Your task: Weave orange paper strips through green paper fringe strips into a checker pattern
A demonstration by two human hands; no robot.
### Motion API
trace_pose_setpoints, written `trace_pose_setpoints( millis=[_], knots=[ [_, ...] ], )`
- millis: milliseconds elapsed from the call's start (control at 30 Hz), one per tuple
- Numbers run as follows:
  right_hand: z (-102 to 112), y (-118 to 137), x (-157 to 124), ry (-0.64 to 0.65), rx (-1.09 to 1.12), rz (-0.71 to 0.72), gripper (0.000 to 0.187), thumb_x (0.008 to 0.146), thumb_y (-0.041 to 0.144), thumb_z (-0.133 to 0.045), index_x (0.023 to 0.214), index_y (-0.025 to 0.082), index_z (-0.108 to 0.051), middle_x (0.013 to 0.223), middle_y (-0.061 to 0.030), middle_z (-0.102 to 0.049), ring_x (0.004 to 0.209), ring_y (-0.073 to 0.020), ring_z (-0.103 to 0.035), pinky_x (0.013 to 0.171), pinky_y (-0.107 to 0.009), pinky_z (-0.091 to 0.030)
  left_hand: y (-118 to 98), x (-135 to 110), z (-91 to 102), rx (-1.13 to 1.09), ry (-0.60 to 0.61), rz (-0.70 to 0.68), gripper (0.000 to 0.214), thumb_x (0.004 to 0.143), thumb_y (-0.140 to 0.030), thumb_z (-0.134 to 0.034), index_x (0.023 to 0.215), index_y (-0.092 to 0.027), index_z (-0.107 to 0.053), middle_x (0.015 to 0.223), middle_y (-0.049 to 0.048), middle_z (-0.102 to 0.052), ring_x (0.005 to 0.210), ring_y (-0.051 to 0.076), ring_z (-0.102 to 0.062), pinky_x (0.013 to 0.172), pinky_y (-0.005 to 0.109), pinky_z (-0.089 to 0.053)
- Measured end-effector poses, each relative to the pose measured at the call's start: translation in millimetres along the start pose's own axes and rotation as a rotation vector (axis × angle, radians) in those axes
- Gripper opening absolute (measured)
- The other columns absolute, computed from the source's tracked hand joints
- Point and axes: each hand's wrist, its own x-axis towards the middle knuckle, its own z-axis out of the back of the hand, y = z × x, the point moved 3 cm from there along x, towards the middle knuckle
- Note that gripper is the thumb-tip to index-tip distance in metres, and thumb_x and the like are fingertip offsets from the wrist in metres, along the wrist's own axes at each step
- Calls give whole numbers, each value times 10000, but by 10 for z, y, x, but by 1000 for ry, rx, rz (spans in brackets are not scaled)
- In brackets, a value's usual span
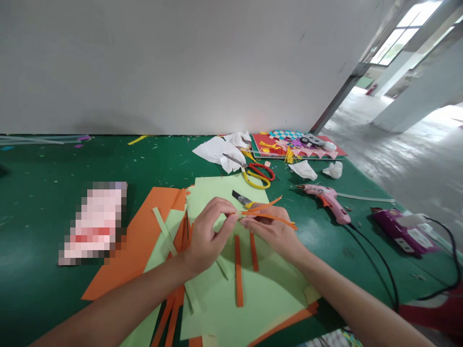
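Observation:
My left hand (211, 233) and my right hand (271, 229) meet above a pale green paper sheet (275, 294), both pinching small folded paper strips (265, 212). The strips are orange with a bit of pale green where the fingertips come together. Their orange ends stick out past my right hand. Beneath my hands, two loose orange strips (238, 274) lie on the green sheet. Just beyond my right hand is a utility knife (240, 198) with a yellow part, partly hidden by the fingers. More orange and green strips (164, 231) lie by my left wrist.
Scissors (258, 174) with red and yellow handles lie behind the sheets, near crumpled white tissue (220, 152). A pink glue gun (329, 202) and a purple power strip (405, 231) with cables are at right. Orange paper (126, 260) and a blurred-out pink object (96, 221) lie left.

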Motion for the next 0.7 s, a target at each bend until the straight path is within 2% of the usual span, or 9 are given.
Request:
trace_pose_setpoints(
  millis=[167, 367, 533, 700],
  knots=[
    [-15, -32, 0, -50, 82, -17, 162, 780, 309, -708, 694, 175, -679, 651, -14, -652, 581, -120, -551, 549, -238, -444, -7, -3, 1, 6, -3, 3, 110, 912, -124, -503, 849, -199, -553, 845, 35, -579, 840, 166, -569, 754, 309, -470],
    [10, -10, 16, -9, 32, -20, 148, 784, 316, -699, 743, 175, -682, 708, -24, -654, 669, -143, -582, 614, -255, -461, -13, -9, 5, 9, 14, -20, 118, 894, -84, -514, 876, -191, -561, 860, 36, -585, 852, 162, -565, 759, 312, -470],
    [-22, 39, 35, -17, 37, 22, 207, 735, 313, -736, 663, 169, -605, 659, 5, -565, 633, -125, -495, 582, -244, -414, -23, 11, 7, 52, 1, -52, 112, 894, -103, -521, 863, -200, -566, 862, 44, -597, 883, 181, -568, 776, 334, -480],
    [-57, 36, 27, -35, 52, 84, 223, 775, 269, -692, 614, 173, -570, 614, 25, -501, 600, -109, -443, 554, -237, -359, -52, 20, 2, 73, -1, -89, 111, 889, -104, -528, 857, -202, -568, 875, 51, -592, 898, 187, -571, 781, 345, -492]
  ],
)
